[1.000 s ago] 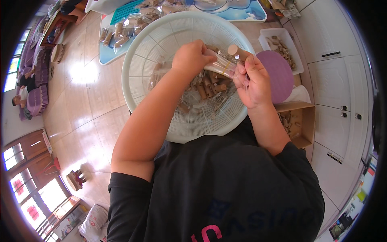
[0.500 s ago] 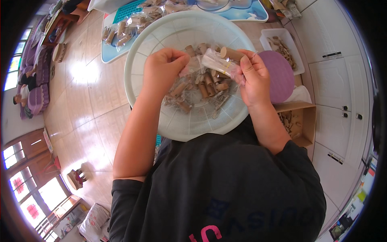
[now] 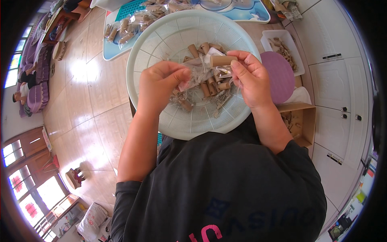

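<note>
Over a pale green mesh basket (image 3: 133, 86), both of my hands are raised and close together. My right hand (image 3: 253, 80) pinches a brown cardboard-like tube (image 3: 222, 61) by its right end, with thumb and fingers. A clear plastic bag (image 3: 198, 72) hangs at the tube's left end; my left hand (image 3: 163, 84) has its edge pinched between thumb and curled fingers. Whether the tube's left tip is inside the bag, I cannot tell. Below, the basket holds several similar tubes (image 3: 211, 88), mixed with crumpled clear film (image 3: 221, 101).
Bagged tubes (image 3: 141, 22) lie on a blue tabletop (image 3: 111, 50) beyond the basket. At right stand a purple round stool (image 3: 278, 78), a white bin (image 3: 298, 68) and a cardboard box (image 3: 308, 121) of small brown pieces, beside white cabinets (image 3: 332, 82). Another person (image 3: 24, 92) is far left.
My left hand has come slightly down, and the plastic now stretches toward the tube. The tube has moved left and lower in my right hand. The white packet is no longer plain in that hand.
</note>
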Tool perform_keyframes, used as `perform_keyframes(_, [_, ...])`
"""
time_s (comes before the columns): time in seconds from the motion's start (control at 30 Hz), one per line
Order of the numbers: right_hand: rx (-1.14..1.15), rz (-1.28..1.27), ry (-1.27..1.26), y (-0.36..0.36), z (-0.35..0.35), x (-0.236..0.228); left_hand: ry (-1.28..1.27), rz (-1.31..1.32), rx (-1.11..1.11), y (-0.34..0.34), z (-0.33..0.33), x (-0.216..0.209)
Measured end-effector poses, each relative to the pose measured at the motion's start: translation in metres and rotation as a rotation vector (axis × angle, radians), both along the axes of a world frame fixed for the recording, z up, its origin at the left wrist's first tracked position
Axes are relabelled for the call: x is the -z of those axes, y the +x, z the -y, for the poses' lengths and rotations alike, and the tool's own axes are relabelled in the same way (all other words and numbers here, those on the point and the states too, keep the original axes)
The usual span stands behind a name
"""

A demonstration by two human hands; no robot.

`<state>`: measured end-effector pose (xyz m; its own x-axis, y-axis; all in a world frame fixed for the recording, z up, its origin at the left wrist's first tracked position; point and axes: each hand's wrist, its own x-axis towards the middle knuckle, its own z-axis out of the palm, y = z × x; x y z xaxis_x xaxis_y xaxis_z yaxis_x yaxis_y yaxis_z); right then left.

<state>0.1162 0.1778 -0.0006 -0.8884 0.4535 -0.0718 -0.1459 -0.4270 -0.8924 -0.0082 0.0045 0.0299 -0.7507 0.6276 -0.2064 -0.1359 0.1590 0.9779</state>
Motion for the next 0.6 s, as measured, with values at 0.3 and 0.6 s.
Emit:
perform_keyframes(0.3, [-0.096,0.065,0.132,0.003,0.0,-0.005,-0.038,-0.034,0.11,0.007,0.001,-0.003])
perform_keyframes(0.6, [-0.383,0.113,0.176,0.006,-0.012,-0.012,-0.207,0.074,0.365,0.011,-0.003,-0.001])
